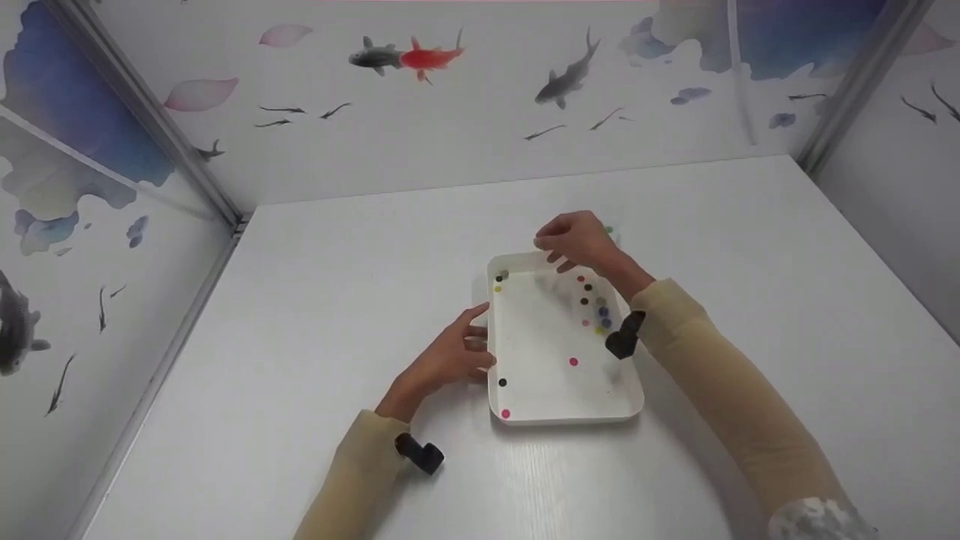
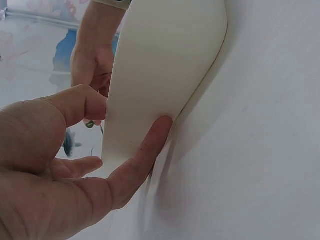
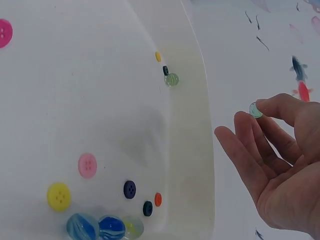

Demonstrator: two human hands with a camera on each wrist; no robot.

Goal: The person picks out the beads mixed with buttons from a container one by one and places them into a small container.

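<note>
A shallow white tray lies on the table with several buttons and glass marbles in it. My left hand is at the tray's left side, with its fingertips touching the wall and rim; in the left wrist view one finger lies along the outer wall. Above the tray's far edge, my right hand pinches a clear greenish marble between thumb and finger. Blue marbles and a yellow button are on the tray floor. A pink button lies in the near left corner.
Behind the right wrist, a small green thing lies past the tray's far edge. The white table is enclosed by panels printed with fish. A greenish marble sits against the tray wall beside small buttons.
</note>
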